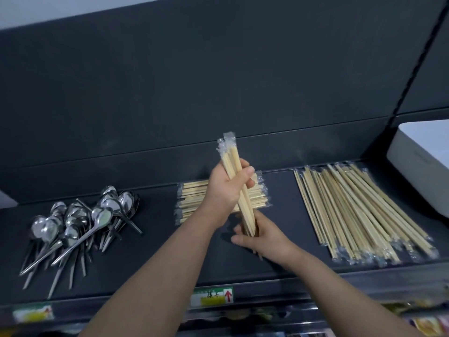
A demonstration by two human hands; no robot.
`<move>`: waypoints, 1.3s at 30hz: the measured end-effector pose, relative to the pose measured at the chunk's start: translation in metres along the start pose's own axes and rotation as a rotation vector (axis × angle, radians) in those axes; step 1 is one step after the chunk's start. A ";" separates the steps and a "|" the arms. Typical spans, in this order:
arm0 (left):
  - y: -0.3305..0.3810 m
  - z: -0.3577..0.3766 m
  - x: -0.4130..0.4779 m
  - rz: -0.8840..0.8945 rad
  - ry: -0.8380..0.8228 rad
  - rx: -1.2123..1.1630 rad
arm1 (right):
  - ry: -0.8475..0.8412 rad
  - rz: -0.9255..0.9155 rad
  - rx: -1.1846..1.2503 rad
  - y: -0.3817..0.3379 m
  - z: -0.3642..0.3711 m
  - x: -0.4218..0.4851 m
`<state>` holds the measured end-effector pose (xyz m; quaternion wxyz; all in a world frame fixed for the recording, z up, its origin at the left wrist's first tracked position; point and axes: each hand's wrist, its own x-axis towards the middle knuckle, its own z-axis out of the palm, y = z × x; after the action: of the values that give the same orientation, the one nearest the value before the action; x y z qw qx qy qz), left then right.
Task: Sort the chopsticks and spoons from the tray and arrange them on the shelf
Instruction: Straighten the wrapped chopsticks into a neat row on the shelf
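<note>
The shelf carries long chopsticks at right, spoons at left and a short stack between them. Over that stack a wrapped bundle stands near upright, its top tilted left. The left hand grips its middle, fingers curled round; the right hand clasps its lower end.

Looking like a shop. A dark metal shelf with a matching back panel is carrying bulk stock: wrapped chopsticks lying in stacks, spoons piling up at left. A price label with a red arrow is sitting in the front rail, with another label further left. Colourful packets are showing on the tier below.
</note>
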<state>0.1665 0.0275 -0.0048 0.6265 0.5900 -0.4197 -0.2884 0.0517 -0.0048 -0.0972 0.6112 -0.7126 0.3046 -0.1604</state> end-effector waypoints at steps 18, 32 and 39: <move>-0.104 -0.112 -0.048 -0.353 0.363 0.680 | 0.116 0.052 -1.050 -0.011 -0.003 0.029; -0.130 -0.103 -0.047 -0.300 0.065 1.154 | 0.256 0.011 -0.824 0.033 -0.006 0.036; -0.130 -0.099 -0.049 -0.177 -0.111 1.345 | 0.421 -0.140 -0.636 0.038 -0.003 0.029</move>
<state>0.2466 0.1010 -0.1364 0.0751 0.8676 -0.4895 -0.0449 0.0629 -0.0282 -0.1377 0.2714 -0.8372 0.4085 -0.2420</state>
